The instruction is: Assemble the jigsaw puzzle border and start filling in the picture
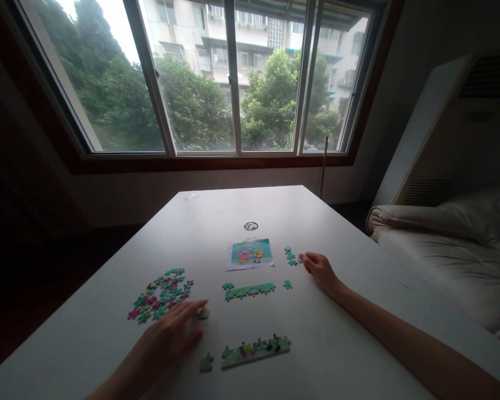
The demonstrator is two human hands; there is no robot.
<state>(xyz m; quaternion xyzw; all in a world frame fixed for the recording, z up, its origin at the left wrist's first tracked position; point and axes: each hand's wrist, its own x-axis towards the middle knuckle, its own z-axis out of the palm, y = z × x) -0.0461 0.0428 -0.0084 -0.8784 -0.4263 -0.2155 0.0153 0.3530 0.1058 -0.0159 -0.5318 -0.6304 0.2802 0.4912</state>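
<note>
My left hand lies flat on the white table with fingers stretched out, fingertips touching a pale puzzle piece beside a heap of loose pieces. My right hand rests further out, its fingers curled at a small cluster of green pieces. Between the hands lie a short joined strip, a longer joined strip near me, a single piece and the reference picture.
A round cable hole sits in the table beyond the picture. A bed with pale bedding stands at the right. A wide window faces trees and buildings. A thin stick leans by the wall.
</note>
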